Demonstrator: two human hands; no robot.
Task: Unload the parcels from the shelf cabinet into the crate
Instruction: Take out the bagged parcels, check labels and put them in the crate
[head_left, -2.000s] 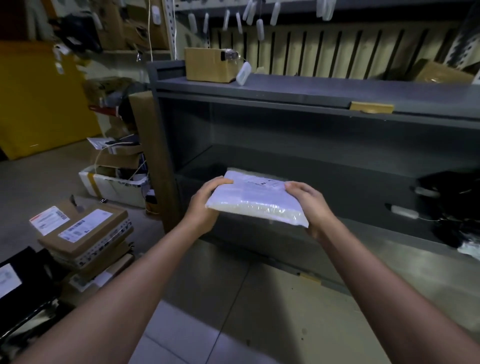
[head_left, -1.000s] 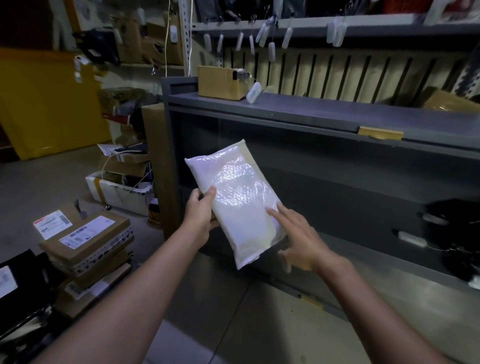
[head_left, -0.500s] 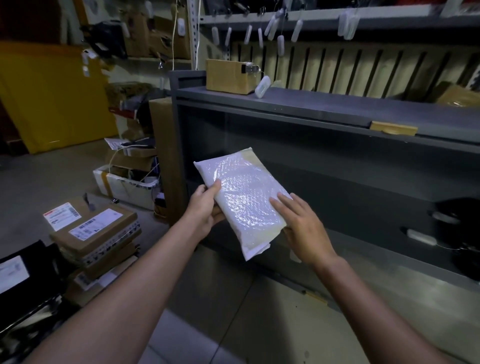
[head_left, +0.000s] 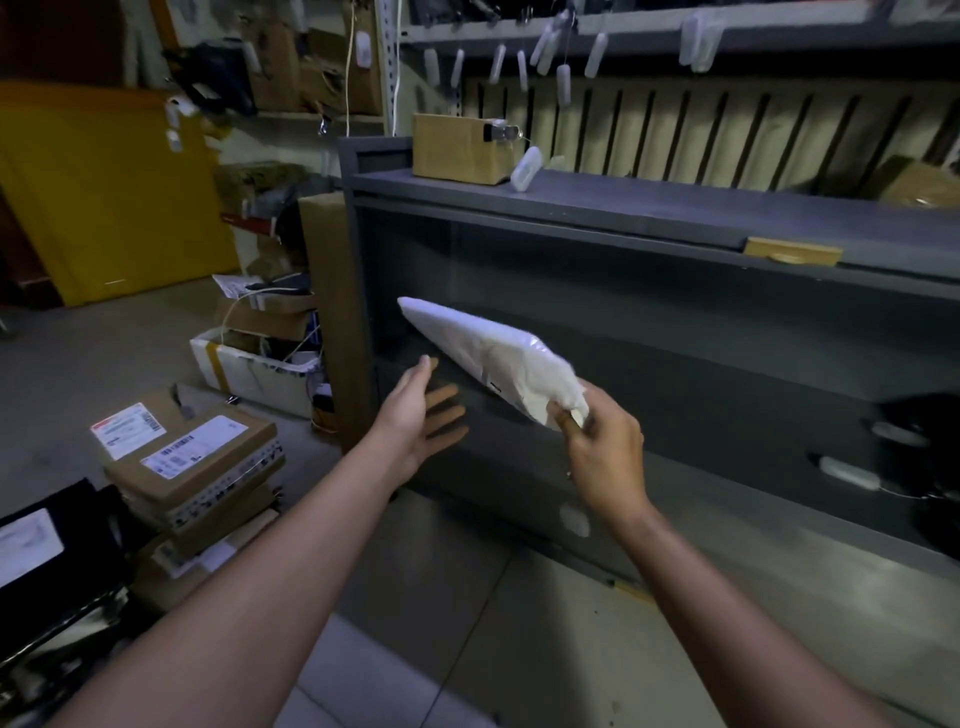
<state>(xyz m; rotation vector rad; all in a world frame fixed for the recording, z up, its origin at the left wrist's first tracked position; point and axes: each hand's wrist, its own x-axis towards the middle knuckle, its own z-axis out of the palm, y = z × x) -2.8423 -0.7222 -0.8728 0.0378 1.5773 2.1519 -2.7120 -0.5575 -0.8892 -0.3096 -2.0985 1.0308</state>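
The parcel (head_left: 488, 353), a white padded bag, is in the air in front of the grey cabinet (head_left: 623, 213), level with its open middle shelf and touching none of it. It is seen almost edge-on. Its long axis runs on a slant: the near end is low and to the right, the far end points up and to the left, toward the cabinet's left wall.

The right hand (head_left: 605, 457) holds the parcel alone, by its lower right corner. The fingers (head_left: 571, 422) and thumb are curled and pinch the crumpled corner of the bag; the rest of the parcel sticks out unsupported.

The left hand (head_left: 415, 421) is below the parcel's middle and a little to the left, apart from it. Its fingers (head_left: 447, 415) are released, straight and spread, with the palm turned toward the right.

On top of the cabinet, near its left end, stands a brown box (head_left: 452, 148). On the floor (head_left: 467, 597) to the left, well apart from the hands, lies a stack of labelled boxes (head_left: 197, 462). A white tag (head_left: 844, 470) lies on the lower shelf at the right.
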